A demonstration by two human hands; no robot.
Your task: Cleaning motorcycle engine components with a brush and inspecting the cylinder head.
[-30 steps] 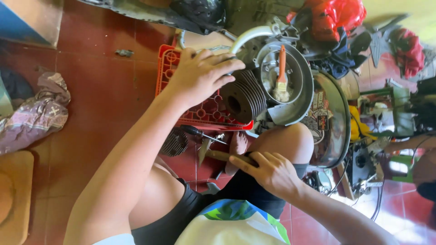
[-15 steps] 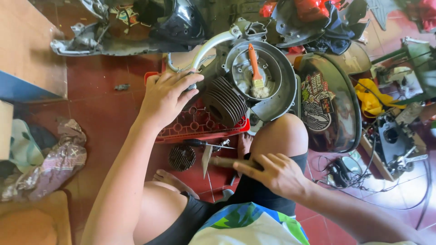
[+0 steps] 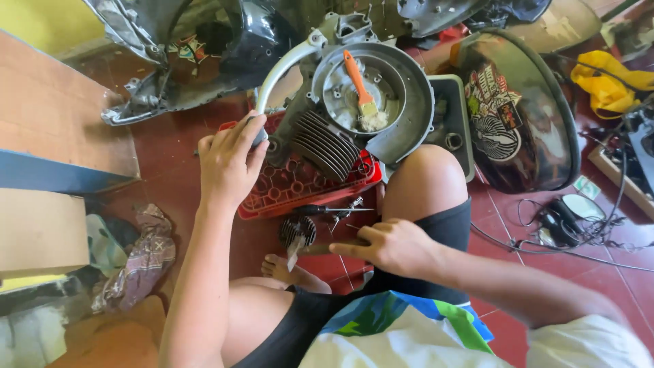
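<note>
Engine [image 3: 340, 129] sat on red crate [image 3: 300, 187], far centre, brush [image 3: 359, 85] lying in its round housing.
Left hand [image 3: 228, 163] was clamped on the grey curved arm [image 3: 279, 75] beside the fins; right hand [image 3: 395, 247] was closed on a wooden-handled tool [image 3: 320, 249], near. Looked heavy, rigid metal, likely greasy; arm or casing edges the best holds, not fins.

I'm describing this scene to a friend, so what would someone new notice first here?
The grey engine casing at top centre stands out, propped on a red plastic crate with an orange-handled brush lying in its round housing. The left hand rests on the casing's curved arm, while the right hand holds a wooden-handled tool low by the knee. A dark stickered fuel tank lies at right.
</note>
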